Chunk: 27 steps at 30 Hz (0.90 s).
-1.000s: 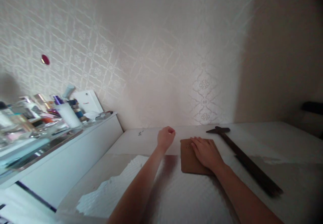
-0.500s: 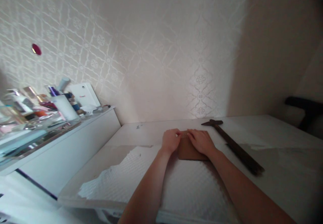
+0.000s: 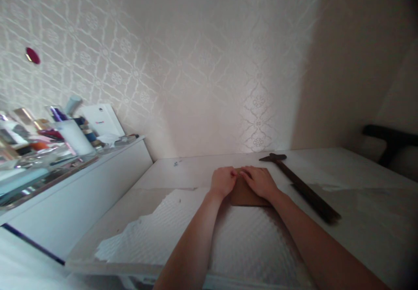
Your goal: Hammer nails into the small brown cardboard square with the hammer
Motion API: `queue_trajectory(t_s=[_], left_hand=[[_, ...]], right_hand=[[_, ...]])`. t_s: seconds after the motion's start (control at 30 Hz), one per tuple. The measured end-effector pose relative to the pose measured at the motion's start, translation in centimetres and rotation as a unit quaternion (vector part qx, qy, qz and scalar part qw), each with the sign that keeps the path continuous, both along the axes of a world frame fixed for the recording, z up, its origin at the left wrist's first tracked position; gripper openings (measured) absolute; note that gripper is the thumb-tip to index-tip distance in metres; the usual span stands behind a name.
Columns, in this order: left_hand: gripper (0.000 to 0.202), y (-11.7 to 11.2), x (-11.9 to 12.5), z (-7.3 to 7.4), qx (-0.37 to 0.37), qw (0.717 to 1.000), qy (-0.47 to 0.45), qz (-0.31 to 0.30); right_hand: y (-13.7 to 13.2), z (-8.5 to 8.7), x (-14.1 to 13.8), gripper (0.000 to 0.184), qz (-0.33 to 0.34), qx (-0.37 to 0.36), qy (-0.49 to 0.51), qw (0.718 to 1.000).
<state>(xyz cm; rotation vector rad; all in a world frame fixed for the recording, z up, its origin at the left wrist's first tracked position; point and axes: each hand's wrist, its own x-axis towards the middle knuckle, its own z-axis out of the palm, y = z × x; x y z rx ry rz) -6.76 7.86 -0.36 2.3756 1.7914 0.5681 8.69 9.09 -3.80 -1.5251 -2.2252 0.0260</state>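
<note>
The left hand (image 3: 224, 182) is now sitting at the brown board's (image 3: 245, 195) far left corner, its fingers closing in beside the right hand (image 3: 261, 183). Between their fingertips, small marks are disappearing from view.

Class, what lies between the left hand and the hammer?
In the head view, between the left hand and hammer lie the right hand and part of the brown slab beneath it.

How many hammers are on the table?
1: a hammer lies on the table, to the right of the right hand. No others show.
</note>
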Motion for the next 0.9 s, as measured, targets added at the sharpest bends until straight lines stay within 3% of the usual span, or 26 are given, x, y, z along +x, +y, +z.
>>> queue_trajectory(t_s=[0.3,0.4,0.5,0.6,0.73,0.9], left_hand=[[0.023,0.0,-0.3,-0.2,-0.015,1.000,-0.011,0.011],[0.055,-0.2,-0.9,0.5,-0.048,0.999,0.007,0.020],[0.098,-0.8,-1.5,1.3,-0.148,0.988,0.045,-0.007],[0.122,-1.4,-1.9,1.7,-0.238,0.966,0.096,-0.029],[0.116,-1.2,-2.2,1.2,-0.246,0.963,0.110,-0.002],[0.096,-0.4,-2.4,0.3,-0.208,0.972,0.103,0.048]], right_hand=[[0.0,0.4,0.1,0.036,-0.019,0.037,0.057,0.997],[-0.7,1.7,0.3,0.037,-0.095,0.064,0.062,0.991],[-1.6,3.0,1.3,0.035,-0.214,0.067,0.040,0.974],[-2.3,3.7,2.7,0.038,-0.323,0.024,0.041,0.945],[-2.7,3.7,4.3,0.045,-0.370,-0.057,0.032,0.927],[-3.5,3.2,6.3,0.054,-0.332,-0.108,-0.031,0.936]])
